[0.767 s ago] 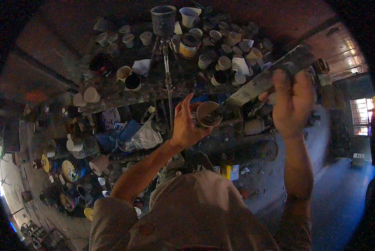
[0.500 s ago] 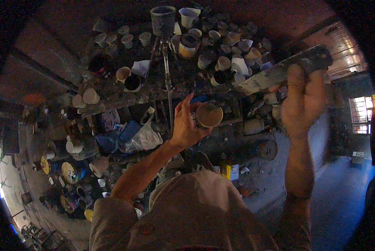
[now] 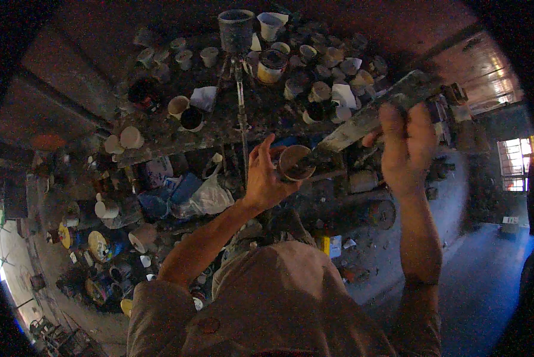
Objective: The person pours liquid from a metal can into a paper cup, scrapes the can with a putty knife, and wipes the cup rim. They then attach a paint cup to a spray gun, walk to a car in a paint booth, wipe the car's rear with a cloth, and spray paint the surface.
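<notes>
In front of my chest, my left hand (image 3: pixel 265 178) is closed round the side of a small round cup (image 3: pixel 296 164). The cup's open mouth faces me, and dark material shows inside. To the right and higher up, my right hand (image 3: pixel 406 146) grips a long grey flat-sided piece (image 3: pixel 368 122) with a stained, worn surface. This piece slants down to the left, its lower end close to the cup's rim; whether the two touch I cannot tell. The right fingers are slightly blurred, and part of the piece is hidden behind them.
A dark workbench (image 3: pixel 160 141) ahead bears several used cups, a yellow-labelled can (image 3: pixel 271 68) and a grey bucket (image 3: pixel 236 33) on a stand. Beneath lie plastic bags (image 3: pixel 204 196). Cans and lids (image 3: pixel 102 244) litter the left floor; a yellow box (image 3: pixel 331 246) lies right of my legs.
My right hand has moved left, bringing the long grey piece's lower end down toward the cup. My left hand and the cup have hardly moved.
</notes>
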Motion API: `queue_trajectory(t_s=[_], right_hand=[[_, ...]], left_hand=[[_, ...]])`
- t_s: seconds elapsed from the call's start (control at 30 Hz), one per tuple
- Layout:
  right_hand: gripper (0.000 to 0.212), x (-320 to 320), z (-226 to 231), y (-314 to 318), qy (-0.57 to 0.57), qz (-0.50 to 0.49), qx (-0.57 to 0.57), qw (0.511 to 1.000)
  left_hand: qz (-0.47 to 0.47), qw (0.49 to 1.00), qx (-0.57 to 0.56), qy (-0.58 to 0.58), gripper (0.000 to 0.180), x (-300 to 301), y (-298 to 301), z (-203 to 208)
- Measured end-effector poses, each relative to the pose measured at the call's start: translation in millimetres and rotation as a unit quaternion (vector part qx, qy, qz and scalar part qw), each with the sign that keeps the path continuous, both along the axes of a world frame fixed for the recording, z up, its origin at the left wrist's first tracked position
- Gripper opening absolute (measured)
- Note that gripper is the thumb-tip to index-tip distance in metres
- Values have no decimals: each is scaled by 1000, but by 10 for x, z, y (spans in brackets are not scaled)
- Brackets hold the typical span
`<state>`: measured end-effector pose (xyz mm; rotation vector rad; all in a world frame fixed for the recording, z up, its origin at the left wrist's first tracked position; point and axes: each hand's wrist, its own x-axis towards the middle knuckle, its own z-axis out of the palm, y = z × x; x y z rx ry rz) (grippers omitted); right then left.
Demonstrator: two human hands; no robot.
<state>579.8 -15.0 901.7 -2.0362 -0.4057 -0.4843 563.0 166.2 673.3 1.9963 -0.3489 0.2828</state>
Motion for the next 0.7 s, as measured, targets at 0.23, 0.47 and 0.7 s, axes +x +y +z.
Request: queue_trajectory(t_s=[0.23, 0.47, 0.7], right_hand=[[16, 111, 88, -54, -82, -8, -1, 997], [18, 325, -112, -191, -9, 17, -71, 997], [15, 503, -128, -297, 11, 27, 23, 999]], left_hand=[[-9, 1000, 1, -17, 118, 47, -15, -55], [23, 999, 7, 32, 117, 161, -101, -28], [58, 998, -15, 33, 115, 293, -350, -61]])
